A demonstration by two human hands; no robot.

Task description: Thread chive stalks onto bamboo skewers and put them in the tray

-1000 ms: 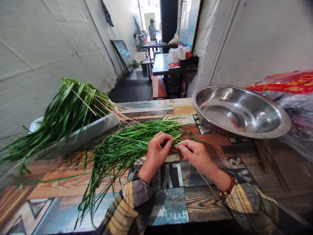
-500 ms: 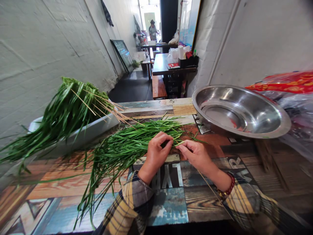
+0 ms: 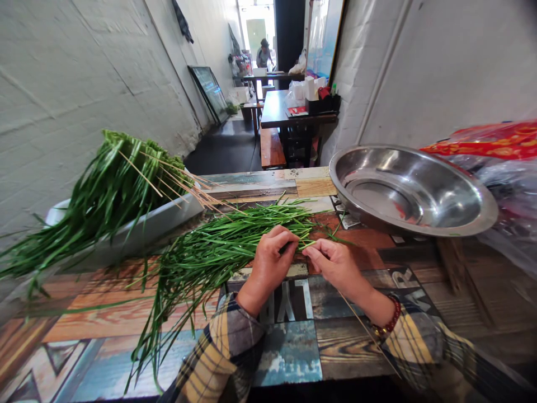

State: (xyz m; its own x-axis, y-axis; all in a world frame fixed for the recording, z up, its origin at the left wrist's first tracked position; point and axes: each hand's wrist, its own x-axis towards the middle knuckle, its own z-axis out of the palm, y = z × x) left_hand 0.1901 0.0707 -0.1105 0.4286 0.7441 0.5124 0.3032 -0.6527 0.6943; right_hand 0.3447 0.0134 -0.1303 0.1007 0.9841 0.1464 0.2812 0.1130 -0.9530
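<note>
A loose pile of garlic chives [image 3: 210,240] lies on the table in front of me, stems pointing right. My left hand [image 3: 272,257] is closed in a pinch at the stem end of the pile. Between the two sets of fingertips stretches a pale green chive stem [image 3: 308,244]. My right hand [image 3: 338,266], also closed, pinches the right end of that stem. A thin bamboo skewer [image 3: 361,323] runs from under my right hand down past the wrist; its tip is hidden by the fingers.
At left, a white tray [image 3: 138,224] holds a big heap of chives with several bamboo skewers [image 3: 184,184] sticking out. A steel basin [image 3: 419,196] stands at right, beside plastic bags [image 3: 495,143]. Beyond are a dining table [image 3: 274,106] and a person [image 3: 264,55].
My hands stay almost in place, still pinching at the stem. In the background, the person has bent forward. The view has shifted very slightly.
</note>
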